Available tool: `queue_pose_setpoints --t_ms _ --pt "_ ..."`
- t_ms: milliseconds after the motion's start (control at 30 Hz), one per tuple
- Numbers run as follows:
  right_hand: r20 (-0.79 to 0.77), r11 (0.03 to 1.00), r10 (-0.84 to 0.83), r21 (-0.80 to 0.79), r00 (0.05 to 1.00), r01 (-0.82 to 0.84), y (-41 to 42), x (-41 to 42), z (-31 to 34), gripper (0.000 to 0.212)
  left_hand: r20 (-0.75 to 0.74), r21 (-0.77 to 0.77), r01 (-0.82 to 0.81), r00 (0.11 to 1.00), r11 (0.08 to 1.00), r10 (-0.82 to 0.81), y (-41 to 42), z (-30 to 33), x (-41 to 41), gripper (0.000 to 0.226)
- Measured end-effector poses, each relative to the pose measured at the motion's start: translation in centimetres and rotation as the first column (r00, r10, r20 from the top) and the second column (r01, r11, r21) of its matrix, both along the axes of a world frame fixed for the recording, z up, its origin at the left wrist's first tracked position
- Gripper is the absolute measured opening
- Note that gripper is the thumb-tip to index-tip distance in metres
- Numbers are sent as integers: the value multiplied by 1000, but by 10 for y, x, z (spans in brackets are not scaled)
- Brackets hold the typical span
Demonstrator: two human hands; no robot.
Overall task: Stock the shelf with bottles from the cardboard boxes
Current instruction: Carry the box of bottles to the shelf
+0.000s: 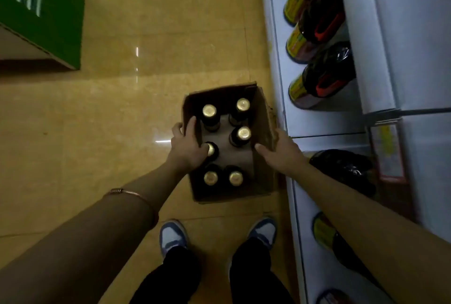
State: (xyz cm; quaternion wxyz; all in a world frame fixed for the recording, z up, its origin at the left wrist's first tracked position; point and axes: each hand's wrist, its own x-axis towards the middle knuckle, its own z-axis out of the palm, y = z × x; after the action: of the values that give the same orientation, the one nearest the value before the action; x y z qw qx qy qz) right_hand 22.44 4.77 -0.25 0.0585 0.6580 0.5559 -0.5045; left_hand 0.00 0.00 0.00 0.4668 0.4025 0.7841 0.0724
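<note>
Hands (186, 146) (280, 151) on cardboard box (262, 118) of gold-capped bottles (240, 134).

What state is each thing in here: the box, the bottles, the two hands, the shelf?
Cardboard box: open, on the floor.
Bottles: six upright, capped, in the box.
Left hand: on a bottle top.
Right hand: at the box's right wall.
Shelf: partly stocked.

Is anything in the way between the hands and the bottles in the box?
Nothing visible. The box is open on top, so the gold caps show. The left hand already reaches over the left wall and touches a middle bottle. The right hand is at the right wall, with a free bottle just beside it.
</note>
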Motion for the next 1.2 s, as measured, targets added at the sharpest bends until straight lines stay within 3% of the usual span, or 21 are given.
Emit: queue_pose_setpoints --t_ms 233,333,467,600,867,1033,1200 --pt "119 998 -39 -39 992 44 -1 8 -68 85 -55 -54 -235 971 971 232 6 -65 0 95" --pt "112 996 -90 -8 990 91 0 4 -90 71 -90 -136 -269 962 953 259 7 -83 -7 76" --pt "102 987 -157 -4 982 159 4 2 -110 59 -87 -117 -266 963 957 257 0 -103 -19 51" --pt "162 977 -206 -25 965 213 12 3 -118 53 -52 -286 -302 952 909 301 -8 -111 -25 33" --pt "210 993 -20 118 978 -5 -1 4 -105 31 -65 -202 -180 983 963 170 -25 -108 -33 23" --pt "192 978 46 190 980 -83 -30 3 -83 34 -50 -157 -157 987 975 151 -57 -84 -28 22" --pt "167 985 70 142 983 -94 -54 5 -52 37 -67 -135 -95 994 986 86 -73 -49 -35 26"
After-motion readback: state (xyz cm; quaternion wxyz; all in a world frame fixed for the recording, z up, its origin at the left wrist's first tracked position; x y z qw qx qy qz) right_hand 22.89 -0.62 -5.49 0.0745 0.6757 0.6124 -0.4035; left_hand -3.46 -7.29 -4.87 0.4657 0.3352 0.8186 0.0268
